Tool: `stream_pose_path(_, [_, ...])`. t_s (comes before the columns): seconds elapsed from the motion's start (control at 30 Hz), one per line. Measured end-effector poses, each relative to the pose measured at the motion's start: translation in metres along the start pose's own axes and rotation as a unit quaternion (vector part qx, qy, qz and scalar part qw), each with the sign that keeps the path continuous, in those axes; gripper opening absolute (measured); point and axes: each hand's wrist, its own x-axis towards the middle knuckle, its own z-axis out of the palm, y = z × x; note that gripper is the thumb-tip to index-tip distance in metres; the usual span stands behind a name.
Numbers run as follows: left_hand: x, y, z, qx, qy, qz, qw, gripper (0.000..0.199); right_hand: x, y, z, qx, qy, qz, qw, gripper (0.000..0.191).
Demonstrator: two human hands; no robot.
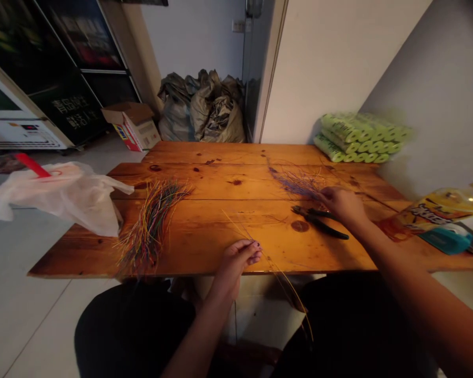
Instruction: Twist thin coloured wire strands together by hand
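My left hand [242, 254] is closed in a pinch near the front edge of the wooden table. It holds a few thin wires [287, 278], yellow and darker ones, that stick out on both sides and droop past the edge. My right hand [342, 203] pinches the near end of a loose pile of thin purple and reddish wires [299, 182]. Just below that hand lie dark-handled pliers [323, 223], their jaws pointing left. On the left of the table rests a thick bundle of multicoloured wires [152, 223].
A white plastic bag [71, 191] sits at the table's left edge. On the right lie a drink bottle [437, 210] and a teal object [447, 239]. Green-wrapped rolls [358, 137] are stacked at the back right. Behind the table stand stuffed sacks [205, 110] and a cardboard box [136, 128].
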Motion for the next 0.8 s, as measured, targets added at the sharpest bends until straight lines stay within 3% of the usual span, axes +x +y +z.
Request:
stream_pose_path(0.07, [0.001, -0.001, -0.001, -0.006, 0.008, 0.002, 1.000, 0.028, -0.008, -0.010, -0.015, 0.031, 0.045, 0.002, 0.999, 0.028])
stream_pose_path(0.13, [0.002, -0.003, 0.000, -0.008, 0.015, 0.011, 1.000, 0.027, -0.025, -0.030, -0.025, 0.145, 0.073, 0.005, 0.987, 0.028])
stream_pose_path(0.23, [0.002, -0.006, 0.001, -0.006, 0.016, 0.018, 1.000, 0.025, -0.062, -0.072, -0.029, 0.390, -0.035, -0.014, 0.920, 0.028])
stream_pose_path(0.33, [0.001, -0.007, 0.002, -0.002, 0.016, 0.018, 1.000, 0.022, -0.094, -0.108, -0.022, 0.518, -0.122, -0.013, 0.846, 0.027])
stream_pose_path(0.43, [-0.001, -0.006, 0.001, 0.005, 0.014, 0.036, 0.999, 0.019, -0.108, -0.124, -0.011, 0.549, -0.178, -0.010, 0.817, 0.024])
stream_pose_path(0.67, [0.000, -0.009, -0.001, 0.008, 0.022, 0.058, 0.998, 0.015, -0.111, -0.129, 0.005, 0.552, -0.185, -0.002, 0.813, 0.023])
stream_pose_path(0.8, [0.002, -0.012, -0.002, -0.001, 0.020, 0.076, 0.997, 0.014, -0.114, -0.130, 0.007, 0.573, -0.199, 0.010, 0.795, 0.026])
